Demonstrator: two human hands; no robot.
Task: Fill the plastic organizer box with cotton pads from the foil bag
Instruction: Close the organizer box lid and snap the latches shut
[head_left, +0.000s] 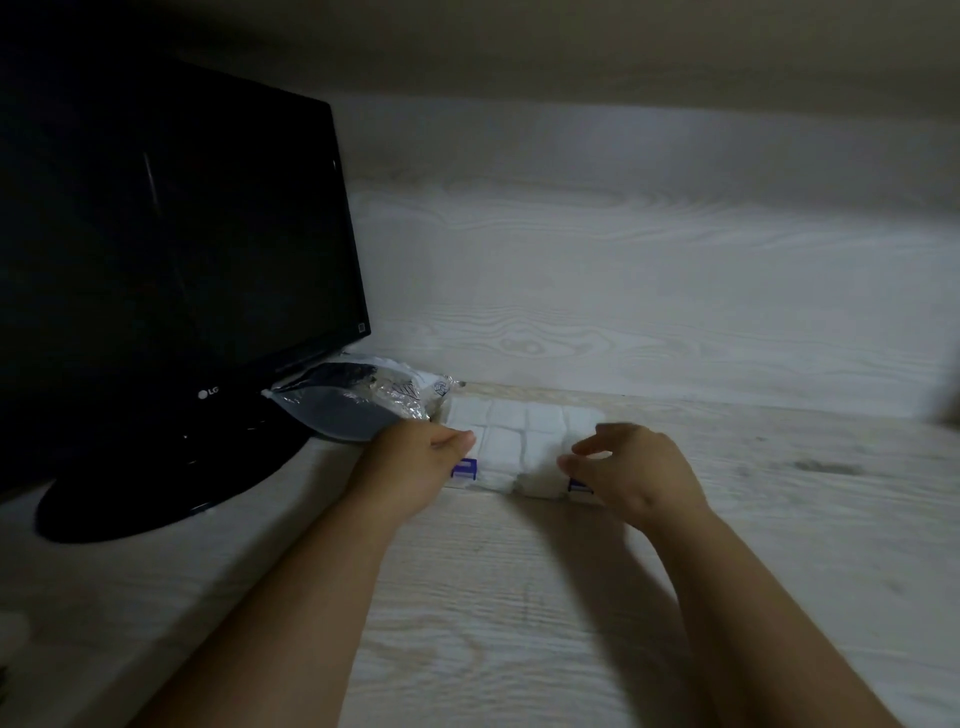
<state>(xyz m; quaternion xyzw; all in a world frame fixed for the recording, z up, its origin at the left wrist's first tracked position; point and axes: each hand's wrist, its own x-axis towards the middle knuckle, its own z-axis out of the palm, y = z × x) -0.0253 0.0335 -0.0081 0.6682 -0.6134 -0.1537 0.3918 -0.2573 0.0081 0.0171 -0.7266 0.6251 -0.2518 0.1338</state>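
The plastic organizer box lies on the desk near the back wall, its compartments packed with white cotton pads, and blue latches show on its front edge. The foil bag lies open to the left of the box, against the monitor's base. My left hand sits at the box's left front corner with the thumb over its edge and the fingers hidden. Over the right front part of the box hovers my right hand, its fingers loosely curled above the pads and holding nothing.
A black LG monitor on a round stand fills the left side. The pale wood-grain desk stretches toward me and to the right. A wood-grain wall closes the back just behind the box.
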